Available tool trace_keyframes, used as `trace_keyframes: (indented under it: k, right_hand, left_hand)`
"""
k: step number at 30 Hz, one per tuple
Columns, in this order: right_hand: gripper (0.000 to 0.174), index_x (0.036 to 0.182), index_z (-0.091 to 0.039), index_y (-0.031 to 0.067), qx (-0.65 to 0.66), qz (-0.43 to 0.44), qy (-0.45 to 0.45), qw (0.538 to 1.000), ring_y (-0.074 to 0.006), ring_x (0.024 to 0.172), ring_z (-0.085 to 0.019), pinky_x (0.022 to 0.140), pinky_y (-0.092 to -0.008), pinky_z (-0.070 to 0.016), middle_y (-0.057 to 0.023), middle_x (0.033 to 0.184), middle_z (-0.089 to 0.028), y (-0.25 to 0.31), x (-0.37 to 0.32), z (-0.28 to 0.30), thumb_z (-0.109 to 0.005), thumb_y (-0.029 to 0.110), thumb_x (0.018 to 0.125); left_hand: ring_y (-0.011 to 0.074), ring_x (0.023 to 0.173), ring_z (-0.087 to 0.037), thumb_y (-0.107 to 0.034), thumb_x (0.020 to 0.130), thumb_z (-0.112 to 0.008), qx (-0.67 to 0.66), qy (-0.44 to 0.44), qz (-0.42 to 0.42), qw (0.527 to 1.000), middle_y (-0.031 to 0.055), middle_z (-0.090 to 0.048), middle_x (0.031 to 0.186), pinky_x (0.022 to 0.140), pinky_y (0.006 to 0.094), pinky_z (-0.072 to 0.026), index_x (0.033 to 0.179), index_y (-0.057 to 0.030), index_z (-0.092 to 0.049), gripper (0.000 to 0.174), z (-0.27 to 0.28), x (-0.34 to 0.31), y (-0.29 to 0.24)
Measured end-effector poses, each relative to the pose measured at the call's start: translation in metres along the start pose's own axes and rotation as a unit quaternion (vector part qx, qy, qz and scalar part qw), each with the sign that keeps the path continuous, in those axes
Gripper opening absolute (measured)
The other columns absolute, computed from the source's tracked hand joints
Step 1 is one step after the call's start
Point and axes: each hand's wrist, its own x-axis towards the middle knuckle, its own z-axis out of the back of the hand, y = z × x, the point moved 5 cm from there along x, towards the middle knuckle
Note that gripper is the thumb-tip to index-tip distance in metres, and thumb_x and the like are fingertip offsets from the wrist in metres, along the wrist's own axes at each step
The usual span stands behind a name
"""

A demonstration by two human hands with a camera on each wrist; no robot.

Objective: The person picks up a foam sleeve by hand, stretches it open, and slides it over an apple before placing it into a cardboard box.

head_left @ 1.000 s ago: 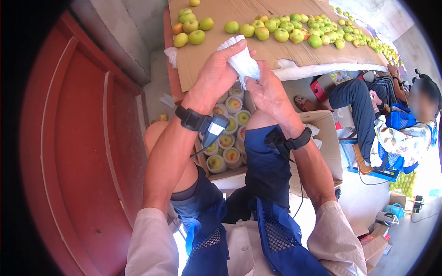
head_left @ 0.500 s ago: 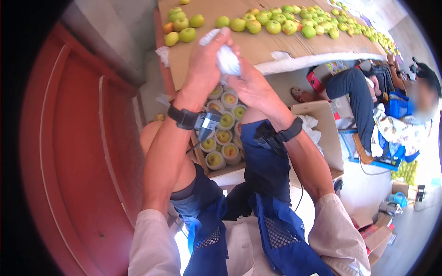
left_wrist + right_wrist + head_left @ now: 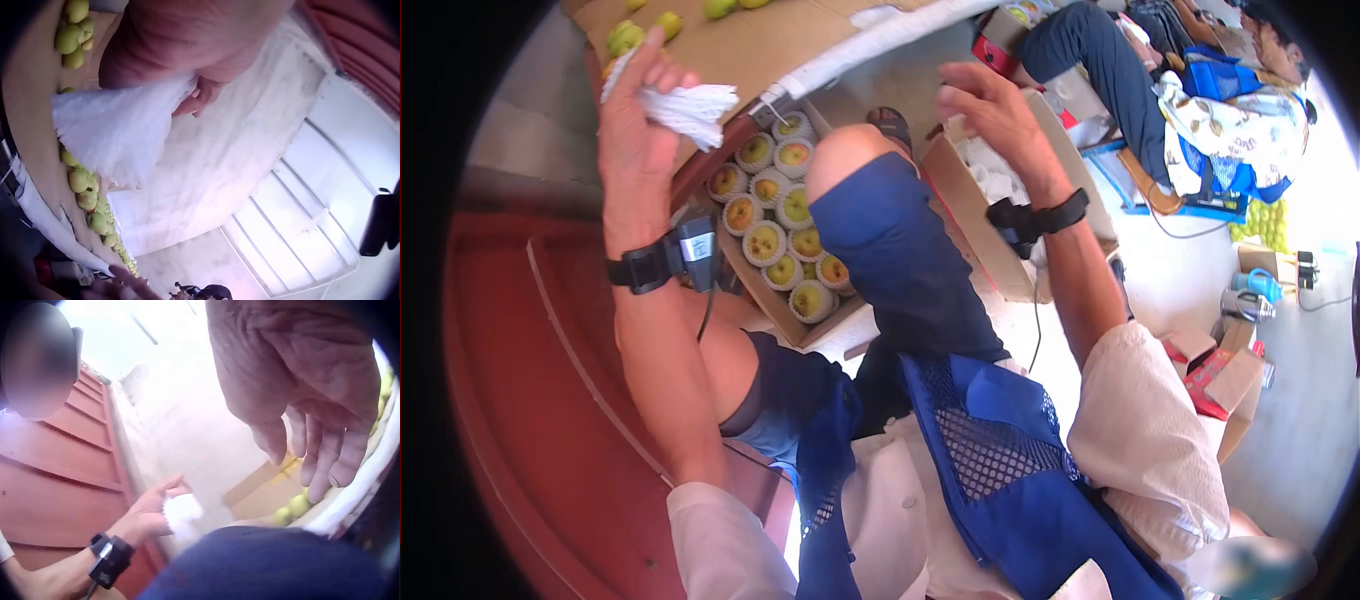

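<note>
My left hand (image 3: 638,135) grips a white foam net sleeve (image 3: 695,112) near the cardboard-covered table. Its loose end flares out past the fingers, as the left wrist view shows the foam sleeve (image 3: 119,131) spread wide below the palm. Whether fruit sits inside it I cannot tell. Apart from it, my right hand (image 3: 1000,115) is raised with nothing in it, fingers loosely bent, over an open carton (image 3: 960,190) of crumpled white foam sleeves (image 3: 995,172). Between the hands and lower stands a box (image 3: 785,322) of apples (image 3: 764,240), each in its own foam net.
Loose green apples (image 3: 78,180) lie along the cardboard tabletop (image 3: 800,35). A red door (image 3: 550,400) is close on my left. My knee (image 3: 850,160) rises beside the apple box. Another person (image 3: 1200,130) sits at right, near a kettle (image 3: 1245,303) and small boxes.
The hands have parted: the left moved left with the foam sleeve, the right let go and swung right over the carton. The head view has turned, shifting the table up and left.
</note>
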Motion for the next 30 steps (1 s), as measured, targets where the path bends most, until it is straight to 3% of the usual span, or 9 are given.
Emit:
trace_keyframes:
  k: [6,9,12,14,15,17,23,26,30]
  right_hand:
    - [0.045,0.127,-0.063,0.0019,-0.104,-0.216,-0.026,0.97,-0.0144,0.087,-0.07,0.065,-0.0257,-0.0478,-0.0057,0.095,-0.072,-0.161,-0.061,0.128,-0.064,0.026,0.09]
    - [0.042,0.119,-0.067,-0.0002,-0.109,-0.263,-0.024,0.958,-0.0144,0.079,-0.069,0.057,-0.0265,-0.0467,-0.0055,0.094,-0.072,-0.215,-0.095,0.149,-0.066,0.025,0.086]
    - [0.023,0.1,-0.075,0.003,-0.171,-0.316,-0.031,0.933,-0.014,0.07,-0.067,0.054,-0.0295,-0.0483,-0.006,0.077,-0.069,-0.25,-0.122,0.157,-0.065,0.016,0.084]
    - [0.02,0.094,-0.076,0.0052,-0.351,-0.304,0.064,0.883,-0.0154,0.065,-0.065,0.053,-0.033,-0.0487,-0.0067,0.07,-0.066,-0.28,-0.131,0.163,-0.065,0.014,0.08]
    - [0.02,0.094,-0.076,0.0052,-0.349,-0.309,0.064,0.882,-0.0154,0.065,-0.065,0.053,-0.033,-0.0487,-0.0067,0.07,-0.066,-0.299,-0.14,0.167,-0.065,0.014,0.08]
    - [0.027,0.098,-0.077,0.0084,-0.247,-0.259,0.19,0.914,-0.0197,0.064,-0.065,0.056,-0.036,-0.0503,-0.0086,0.071,-0.068,-0.328,-0.157,0.155,-0.066,0.011,0.073]
    - [0.038,0.102,-0.077,0.0112,-0.341,-0.287,0.283,0.849,-0.0296,0.087,-0.071,0.074,-0.0401,-0.0547,-0.0142,0.088,-0.074,-0.315,-0.18,0.117,-0.067,0.009,0.066]
    - [0.041,0.106,-0.077,0.0118,-0.366,-0.312,0.328,0.813,-0.0314,0.097,-0.069,0.08,-0.0407,-0.0543,-0.0146,0.098,-0.074,-0.354,-0.198,0.107,-0.067,0.01,0.066]
    - [0.043,0.109,-0.076,0.0122,-0.401,-0.292,0.302,0.814,-0.0313,0.097,-0.069,0.081,-0.0396,-0.0538,-0.0138,0.103,-0.074,-0.34,-0.191,0.111,-0.07,0.013,0.067]
  left_hand:
    - [0.0101,0.062,-0.042,-0.003,0.096,-0.066,-0.03,0.03,0.043,0.998,-0.0034,-0.041,0.07,0.068,0.032,-0.042,0.087,-0.0089,-0.054,0.017,-0.009,-0.002,0.001]
    - [0.0102,0.063,-0.041,0.0,0.098,-0.063,-0.04,0.035,0.058,0.997,-0.0035,-0.04,0.07,0.069,0.0322,-0.0416,0.089,-0.0078,-0.054,0.015,-0.009,0.002,0.005]
    - [0.0109,0.063,-0.04,0.0,0.099,-0.06,-0.039,0.044,0.058,0.997,-0.0033,-0.039,0.07,0.069,0.0323,-0.0408,0.093,-0.0055,-0.057,0.009,-0.003,0.009,0.008]
    - [0.011,0.063,-0.04,0.001,0.099,-0.06,-0.042,0.044,0.069,0.996,-0.0033,-0.039,0.07,0.07,0.032,-0.0404,0.093,-0.0051,-0.057,0.009,-0.003,0.01,0.009]
    - [0.0111,0.064,-0.039,0.001,0.098,-0.06,-0.045,0.042,0.075,0.995,-0.0033,-0.039,0.071,0.07,0.0318,-0.04,0.093,-0.0047,-0.057,0.008,-0.002,0.011,0.009]
    - [0.0112,0.065,-0.039,0.001,0.099,-0.059,-0.044,0.053,0.087,0.994,-0.0028,-0.039,0.071,0.071,0.0316,-0.0395,0.092,-0.0039,-0.056,0.009,-0.002,0.012,0.009]
    - [0.0115,0.064,-0.038,0.001,0.099,-0.058,-0.047,0.06,0.099,0.992,-0.0019,-0.038,0.071,0.071,0.0321,-0.0386,0.092,-0.0028,-0.055,0.009,-0.004,0.012,0.014]
    - [0.0115,0.064,-0.038,0.001,0.1,-0.058,-0.043,0.064,0.092,0.993,-0.002,-0.038,0.071,0.07,0.032,-0.0383,0.092,-0.003,-0.055,0.009,-0.004,0.013,0.015]
    - [0.0113,0.064,-0.039,0.002,0.098,-0.06,-0.017,0.033,0.092,0.995,-0.0021,-0.038,0.07,0.07,0.0314,-0.0386,0.092,-0.0044,-0.056,0.011,-0.002,0.01,0.011]
